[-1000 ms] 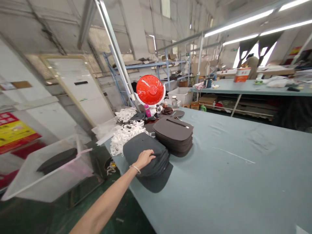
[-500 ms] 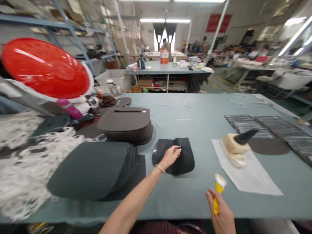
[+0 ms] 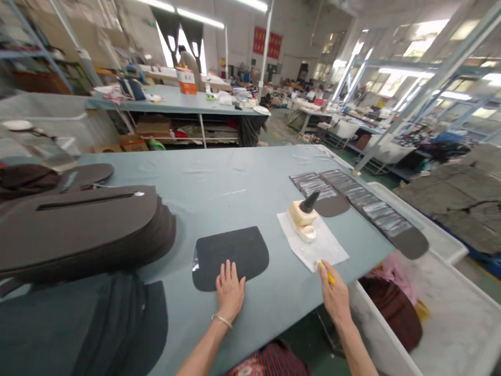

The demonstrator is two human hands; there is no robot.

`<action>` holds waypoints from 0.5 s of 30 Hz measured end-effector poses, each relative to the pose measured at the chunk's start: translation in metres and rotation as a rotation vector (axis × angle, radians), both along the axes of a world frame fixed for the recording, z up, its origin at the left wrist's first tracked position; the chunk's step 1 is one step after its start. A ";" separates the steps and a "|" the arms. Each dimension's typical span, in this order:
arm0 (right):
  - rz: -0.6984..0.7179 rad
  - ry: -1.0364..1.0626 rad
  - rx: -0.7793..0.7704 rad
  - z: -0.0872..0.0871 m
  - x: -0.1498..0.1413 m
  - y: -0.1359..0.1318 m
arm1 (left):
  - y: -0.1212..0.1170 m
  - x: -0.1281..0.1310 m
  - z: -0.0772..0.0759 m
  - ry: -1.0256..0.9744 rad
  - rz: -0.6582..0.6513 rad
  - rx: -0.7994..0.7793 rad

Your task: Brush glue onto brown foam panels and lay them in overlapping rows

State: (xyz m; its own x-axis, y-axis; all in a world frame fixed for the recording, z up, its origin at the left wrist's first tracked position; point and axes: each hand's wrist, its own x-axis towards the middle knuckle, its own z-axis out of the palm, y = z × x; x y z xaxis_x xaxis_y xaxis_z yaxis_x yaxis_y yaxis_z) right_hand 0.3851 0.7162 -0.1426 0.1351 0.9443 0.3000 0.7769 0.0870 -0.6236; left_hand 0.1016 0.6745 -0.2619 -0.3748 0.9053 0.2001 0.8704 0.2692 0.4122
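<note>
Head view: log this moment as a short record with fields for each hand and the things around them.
left hand: flat, palm down on the near edge of the dark felt piece
right hand: closed round a yellow-handled brush
brush tip: at the edge of the white sheet
on the sheet: cream glue bottle with black nozzle
far left: stack of brown zippered panels
table: grey-blue cloth

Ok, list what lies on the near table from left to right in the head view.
Stack of brown zippered panels → dark flat panel under the left hand → right hand holding a yellow-handled tool → long dark strips.
</note>
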 end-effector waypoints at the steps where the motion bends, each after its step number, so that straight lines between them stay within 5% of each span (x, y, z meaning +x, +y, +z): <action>1: -0.010 0.082 -0.018 0.004 0.002 0.014 | 0.008 0.004 0.003 -0.017 0.016 0.003; 7: -0.183 0.441 -0.045 0.007 0.017 0.102 | 0.027 -0.002 0.017 -0.314 -0.086 0.091; 11: -0.290 0.513 -0.008 -0.008 0.022 0.153 | 0.008 -0.017 0.017 -0.454 -0.091 0.041; 15: -0.277 0.478 -0.094 -0.024 0.020 0.174 | -0.018 -0.018 0.023 -0.507 -0.063 -0.099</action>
State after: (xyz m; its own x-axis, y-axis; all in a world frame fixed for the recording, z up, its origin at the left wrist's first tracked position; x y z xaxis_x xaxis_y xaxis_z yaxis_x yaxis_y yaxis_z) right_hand 0.4047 0.8898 -0.1666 0.4827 0.8737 0.0607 0.3915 -0.1532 -0.9073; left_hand 0.0836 0.6562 -0.2392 -0.3466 0.9346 -0.0802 0.5836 0.2818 0.7616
